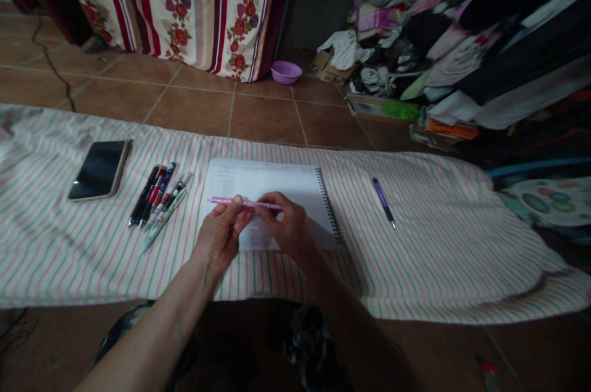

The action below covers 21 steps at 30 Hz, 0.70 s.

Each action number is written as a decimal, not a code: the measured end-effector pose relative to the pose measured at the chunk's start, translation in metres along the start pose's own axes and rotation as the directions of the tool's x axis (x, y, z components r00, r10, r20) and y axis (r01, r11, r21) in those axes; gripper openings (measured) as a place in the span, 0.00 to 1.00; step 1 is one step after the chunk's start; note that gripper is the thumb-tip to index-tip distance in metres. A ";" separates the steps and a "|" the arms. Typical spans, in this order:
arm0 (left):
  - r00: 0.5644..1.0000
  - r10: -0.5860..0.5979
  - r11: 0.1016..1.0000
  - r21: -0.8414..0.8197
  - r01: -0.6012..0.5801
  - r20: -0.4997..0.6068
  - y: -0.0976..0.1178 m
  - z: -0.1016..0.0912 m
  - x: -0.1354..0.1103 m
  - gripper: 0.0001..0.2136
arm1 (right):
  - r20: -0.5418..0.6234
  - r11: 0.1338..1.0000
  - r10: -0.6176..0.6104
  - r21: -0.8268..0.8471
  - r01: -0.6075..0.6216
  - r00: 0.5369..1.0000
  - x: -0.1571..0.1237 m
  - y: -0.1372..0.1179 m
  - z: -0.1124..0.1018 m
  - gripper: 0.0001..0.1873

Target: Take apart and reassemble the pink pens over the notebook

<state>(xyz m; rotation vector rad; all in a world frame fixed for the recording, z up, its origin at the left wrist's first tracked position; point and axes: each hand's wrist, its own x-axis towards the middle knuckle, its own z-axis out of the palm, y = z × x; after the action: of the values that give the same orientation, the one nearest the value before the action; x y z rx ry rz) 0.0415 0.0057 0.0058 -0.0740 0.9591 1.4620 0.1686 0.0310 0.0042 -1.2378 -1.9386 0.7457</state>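
Both the left hand and right hand had fingers closed on a slim pink pen, seemingly to steady it level above a white spiral-bound notebook; a purple-and-black pen lay apart rightward, multicoloured pens bunched leftward, perhaps for easy reach.

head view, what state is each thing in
Pink pen: held sideways
Left hand: pinching the pink pen
Right hand: pinching the pink pen
Notebook: flat, page up
Phone: flat, screen dark
Purple pen: lying alone
Other pens: bunched together
Basin: upright on the floor
Curtain: hanging
Cloth: spread out
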 end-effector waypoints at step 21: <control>1.000 -0.018 1.000 0.024 0.018 -0.001 0.001 0.002 -0.001 0.08 | -0.010 0.988 0.133 0.084 -0.132 0.991 0.000 0.000 0.005 0.11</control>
<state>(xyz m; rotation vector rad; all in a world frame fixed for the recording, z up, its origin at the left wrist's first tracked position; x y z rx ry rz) 0.0415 0.0064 0.0077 -0.0654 0.9745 1.4336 0.1646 0.0306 0.0010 -1.3271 -1.8071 0.8734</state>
